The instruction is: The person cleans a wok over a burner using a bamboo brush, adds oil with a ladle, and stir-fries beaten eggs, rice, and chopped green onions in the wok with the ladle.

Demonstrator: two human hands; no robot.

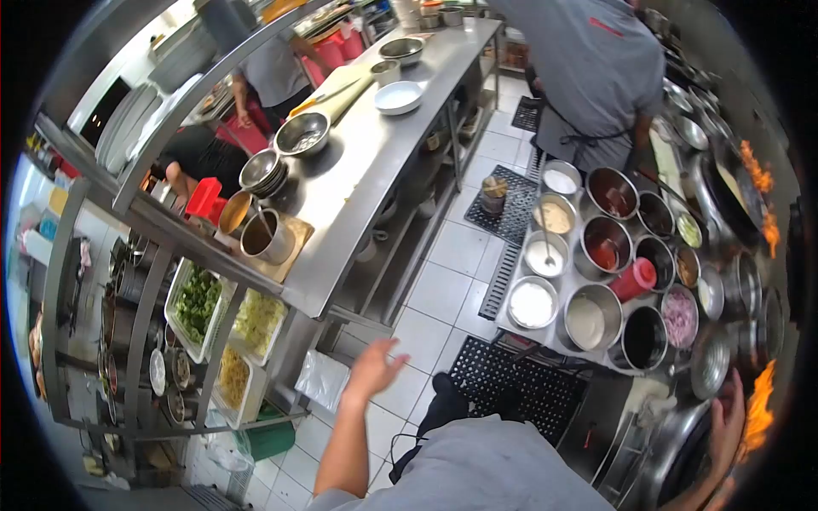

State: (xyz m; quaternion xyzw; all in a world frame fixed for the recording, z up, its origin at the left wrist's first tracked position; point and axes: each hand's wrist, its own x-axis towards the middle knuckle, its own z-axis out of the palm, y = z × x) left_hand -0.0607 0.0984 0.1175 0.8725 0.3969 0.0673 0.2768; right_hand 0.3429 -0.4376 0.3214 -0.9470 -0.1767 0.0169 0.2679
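Note:
My left hand hangs over the tiled floor with its fingers apart and nothing in them. Below it lies a white plastic bag by the foot of the steel counter. At the right edge, my right hand reaches beside a dark wok, its fingers stretched out near the rim. Flames rise just beyond that hand. Close by sits a round metal lid or strainer.
Pots of sauces, a white cream pot, chopped onion and a red bottle crowd the stand. A person in grey works ahead. Left stands a steel counter with bowls; tubs of broccoli sit below. A perforated mat covers floor.

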